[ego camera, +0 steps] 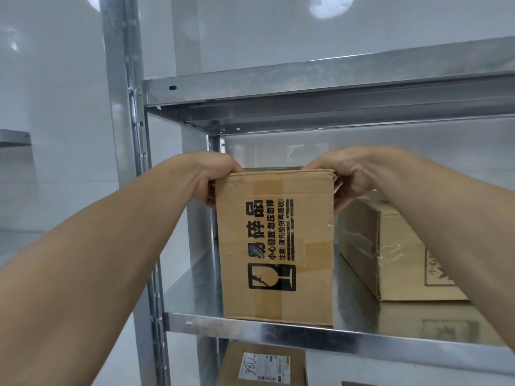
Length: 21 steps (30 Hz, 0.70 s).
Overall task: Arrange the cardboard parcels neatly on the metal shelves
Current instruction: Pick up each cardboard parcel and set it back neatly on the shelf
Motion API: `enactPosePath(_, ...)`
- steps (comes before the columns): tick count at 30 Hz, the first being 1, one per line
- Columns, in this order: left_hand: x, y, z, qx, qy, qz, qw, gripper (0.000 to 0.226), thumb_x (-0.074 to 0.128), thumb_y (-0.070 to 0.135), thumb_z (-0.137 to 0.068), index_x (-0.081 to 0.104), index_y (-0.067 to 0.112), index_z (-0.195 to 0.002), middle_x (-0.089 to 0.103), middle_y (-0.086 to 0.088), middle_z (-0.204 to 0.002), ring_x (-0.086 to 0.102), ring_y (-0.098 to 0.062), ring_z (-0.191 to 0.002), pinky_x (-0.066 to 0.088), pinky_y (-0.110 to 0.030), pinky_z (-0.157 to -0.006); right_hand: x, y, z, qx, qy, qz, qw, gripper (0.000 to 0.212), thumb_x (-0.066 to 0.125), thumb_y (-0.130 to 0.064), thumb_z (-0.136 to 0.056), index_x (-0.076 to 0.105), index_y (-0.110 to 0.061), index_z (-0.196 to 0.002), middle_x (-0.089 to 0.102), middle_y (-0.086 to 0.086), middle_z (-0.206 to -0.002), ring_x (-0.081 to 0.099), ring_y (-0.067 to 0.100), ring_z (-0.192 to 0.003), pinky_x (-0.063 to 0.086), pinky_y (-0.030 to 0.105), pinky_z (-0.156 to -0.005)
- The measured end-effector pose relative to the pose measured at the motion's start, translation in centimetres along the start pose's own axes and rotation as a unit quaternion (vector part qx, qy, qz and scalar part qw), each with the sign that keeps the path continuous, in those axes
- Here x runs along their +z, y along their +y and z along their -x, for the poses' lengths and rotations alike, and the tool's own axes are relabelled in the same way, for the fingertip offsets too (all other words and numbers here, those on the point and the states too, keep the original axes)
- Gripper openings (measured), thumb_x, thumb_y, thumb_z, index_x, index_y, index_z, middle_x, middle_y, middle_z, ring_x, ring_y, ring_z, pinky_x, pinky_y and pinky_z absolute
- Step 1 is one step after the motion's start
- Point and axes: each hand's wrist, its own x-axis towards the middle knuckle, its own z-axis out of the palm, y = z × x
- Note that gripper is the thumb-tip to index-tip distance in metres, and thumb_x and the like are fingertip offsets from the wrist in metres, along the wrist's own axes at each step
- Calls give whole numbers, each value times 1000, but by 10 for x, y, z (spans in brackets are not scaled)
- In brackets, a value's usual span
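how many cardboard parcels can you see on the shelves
3. An upright parcel on the middle shelf, held by left hand and right hand; a low parcel right of it; a labelled parcel on the shelf below. A sliver at the bottom edge may be a fourth.

Behind everything a glossy white wall (pixel 55 79), round light reflection (pixel 331 6) high on it

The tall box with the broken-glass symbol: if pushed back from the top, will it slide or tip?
It would likely slide, since the shelf is smooth metal. Yet the tall box stands taller than wide, and the left hand and right hand grip its top corners, so a high push might tip it. The broken-glass print suggests fragile contents.
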Motion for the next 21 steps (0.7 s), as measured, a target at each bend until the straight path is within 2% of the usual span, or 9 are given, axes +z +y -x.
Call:
enactPosePath(5,2,-3,3,16,16,-1,1000,8,65,20,-94,62,14,-99,67,-9,-97,64,-24,-87,55,-40,-76,4,2,7,-26,8,1,1000,28,75,-14,-89,67,-1,-113,70,20,-106,73,36,-84,62,52,-61)
enactPosePath(8,0,-7,9,38,16,9,999,13,68,25,-94,64,14,-100,68,-8,-98,65,-23,-88,55,-40,-73,5,1,13,-48,10,-1,999,30,77,-23,-88,66,-5,-110,69,22,-111,72,38,-92,63,54,-69)
enactPosePath(11,-2,-11,18,72,29,47,996,14,64,27,-99,61,14,-105,66,-7,-101,63,-22,-89,54,-41,-76,10,0,16,-90,36,6,995,33,69,-36,-96,64,-9,-114,67,20,-118,70,37,-103,60,58,-87)
enactPosePath(14,3,-23,28,94,28,105,990,11,56,25,-103,59,16,-108,65,-5,-102,63,-19,-85,55,-38,-76,22,4,19,-160,71,-11,985,24,66,-38,-98,60,-16,-106,66,13,-118,66,33,-109,58,55,-89)
enactPosePath(18,13,-53,35,102,31,218,970,18,51,30,-103,62,16,-96,70,1,-72,67,-13,-59,54,-26,-54,41,26,16,-193,70,-98,974,49,64,-51,-96,47,-21,-131,64,7,-119,65,27,-102,56,46,-75)
enactPosePath(21,22,-74,37,110,29,308,945,26,47,32,-103,62,18,-87,68,5,-55,66,-9,-47,53,-22,-46,59,47,13,-212,107,-168,957,40,51,-59,-101,45,-27,-124,60,3,-121,62,27,-110,54,48,-83)
